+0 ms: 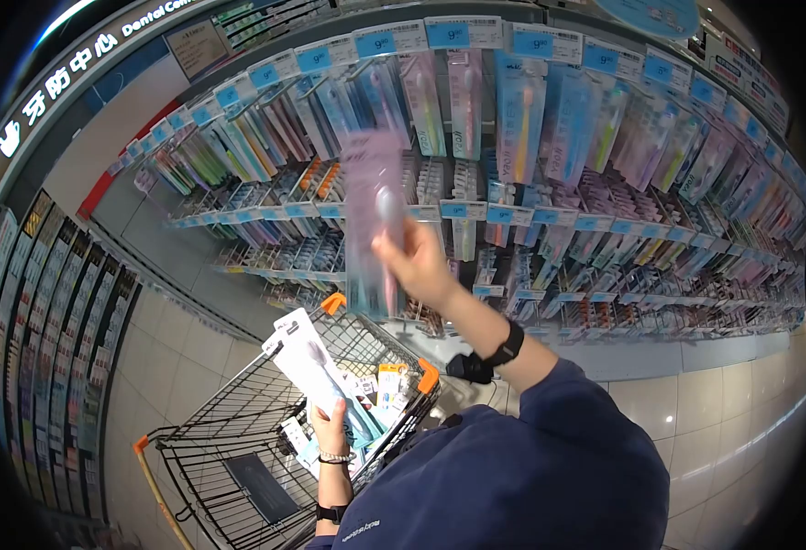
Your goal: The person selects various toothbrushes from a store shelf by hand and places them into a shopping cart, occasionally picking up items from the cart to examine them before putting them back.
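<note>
My right hand (pixel 419 263) is closed on a pinkish-purple packaged toothbrush (pixel 366 179), raised in front of the hanging display and smeared by motion. Lower down, over the shopping cart (pixel 197 446), my left hand (pixel 329 427) grips white-and-blue toothbrush packs (pixel 304 353). At least two seem to overlap there, tilted with their tops toward the shelf. Beneath that hand, several packaged items lie in the cart, among them a yellow-and-white pack (pixel 391 380). My left palm is partly hidden by what it holds.
Rows of hanging toothbrush packs (pixel 519 119) fill the curved rack ahead, with blue price tags (pixel 459 35) along its rails. Another product shelf (pixel 50 348) stands at the left. Tiled floor (pixel 655 403) shows at the right. Orange corner pieces (pixel 429 375) cap the cart.
</note>
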`<state>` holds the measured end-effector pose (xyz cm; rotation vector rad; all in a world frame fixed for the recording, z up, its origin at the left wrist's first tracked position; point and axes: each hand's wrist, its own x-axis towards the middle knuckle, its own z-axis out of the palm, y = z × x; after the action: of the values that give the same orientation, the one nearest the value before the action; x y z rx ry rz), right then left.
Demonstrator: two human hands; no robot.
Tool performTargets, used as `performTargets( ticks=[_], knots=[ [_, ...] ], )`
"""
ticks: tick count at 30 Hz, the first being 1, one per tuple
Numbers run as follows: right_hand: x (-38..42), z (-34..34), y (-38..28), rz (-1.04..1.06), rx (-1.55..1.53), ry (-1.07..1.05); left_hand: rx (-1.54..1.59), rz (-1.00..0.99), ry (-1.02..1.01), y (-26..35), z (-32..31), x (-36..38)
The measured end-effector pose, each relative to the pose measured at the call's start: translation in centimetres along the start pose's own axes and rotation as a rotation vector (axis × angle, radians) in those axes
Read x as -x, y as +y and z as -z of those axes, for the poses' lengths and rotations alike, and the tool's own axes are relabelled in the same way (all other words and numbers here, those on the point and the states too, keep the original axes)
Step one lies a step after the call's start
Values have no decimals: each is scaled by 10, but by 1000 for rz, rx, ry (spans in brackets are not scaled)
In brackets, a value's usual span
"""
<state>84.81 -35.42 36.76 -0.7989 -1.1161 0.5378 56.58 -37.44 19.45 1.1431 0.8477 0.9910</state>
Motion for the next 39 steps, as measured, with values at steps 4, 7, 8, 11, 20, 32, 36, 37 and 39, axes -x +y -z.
performTargets(
  ticks=[4, 7, 8, 11, 20, 32, 36, 37, 39],
  knots=[
    [65, -41, 72, -404, -107, -82, 19, 38, 259, -10, 9, -9],
    [112, -63, 116, -855, -150, -253, 63, 145, 315, -33, 31, -13],
    [124, -69, 123, -906, -171, -344, 178, 256, 322, -30, 34, -9],
    [166, -80, 183, -1186, -319, -537, 226, 370, 342, -48, 52, 1],
    [191, -93, 190, -1552, -339, -594, -192, 433, 529, -107, 87, 23],
    [185, -74, 192, -1407, -342, -753, -992, 616, -346, -99, 77, 79],
    [153, -37, 161, -1256, -252, -629, -881, 551, -349, -104, 79, 80],
    [144, -21, 155, -1200, -238, -597, -880, 535, -344, -109, 81, 81],
    [127, 10, 134, -1124, -265, -403, -929, 541, -325, -89, 73, 82]
  ],
)
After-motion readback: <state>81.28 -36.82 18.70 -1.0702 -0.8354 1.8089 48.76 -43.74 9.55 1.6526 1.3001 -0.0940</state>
